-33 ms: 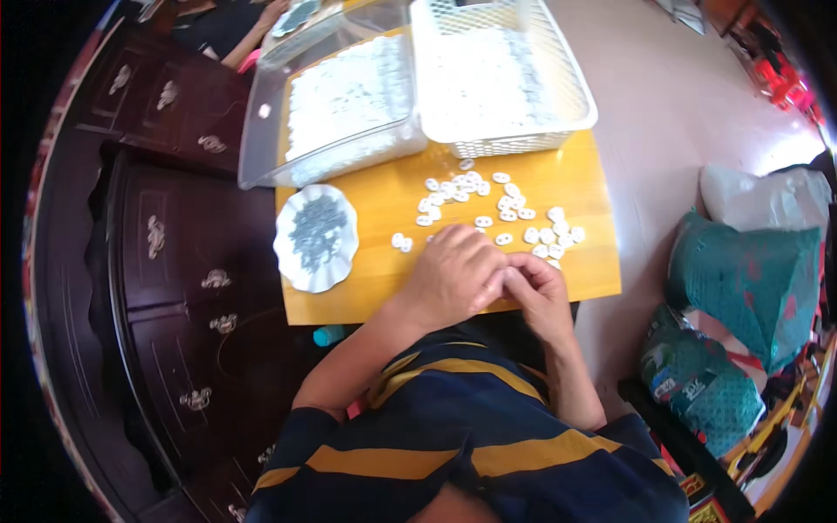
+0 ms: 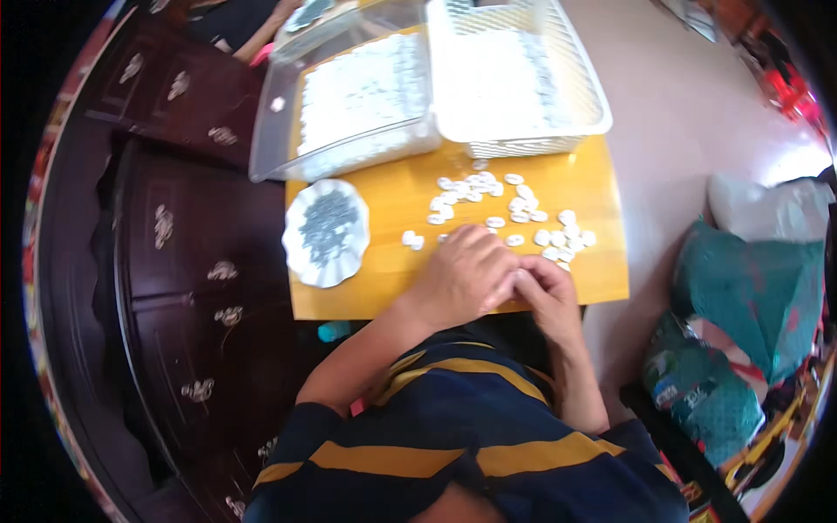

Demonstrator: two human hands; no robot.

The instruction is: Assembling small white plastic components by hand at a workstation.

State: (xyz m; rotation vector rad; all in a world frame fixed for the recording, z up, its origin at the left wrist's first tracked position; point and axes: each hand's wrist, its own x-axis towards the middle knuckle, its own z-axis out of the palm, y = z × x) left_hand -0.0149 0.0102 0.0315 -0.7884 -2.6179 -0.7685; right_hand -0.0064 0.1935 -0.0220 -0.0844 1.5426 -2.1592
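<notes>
From the head camera, the left hand (image 2: 471,270) and right hand (image 2: 547,286) meet above the near edge of the yellow bench (image 2: 384,281). The left hand is back up, its fingers curled toward the right; the right hand's thumb and bent forefinger point in to meet it. The fingertips are hidden or blurred where the hands touch, so I cannot tell for either hand whether the fingers are pressed together or clamped on something small.

Just beyond the hands lie white pieces (image 2: 520,205), small ovals, many showing two dark holes. They are scattered across the middle and right of the bench in loose clusters, with a couple apart on the left. Some lie close to the left hand's knuckles, others near the right hand.

A white dish (image 2: 330,276) with a wavy rim sits at the bench's left side, holding a heap of dark bits (image 2: 329,228). At the far side, a clear bin (image 2: 277,139) and a white basket (image 2: 523,136) stand side by side, both holding many white items. Left of the bench is a dark cabinet (image 2: 205,240); on the right, green bags (image 2: 737,283) stand on the floor (image 2: 663,96)
</notes>
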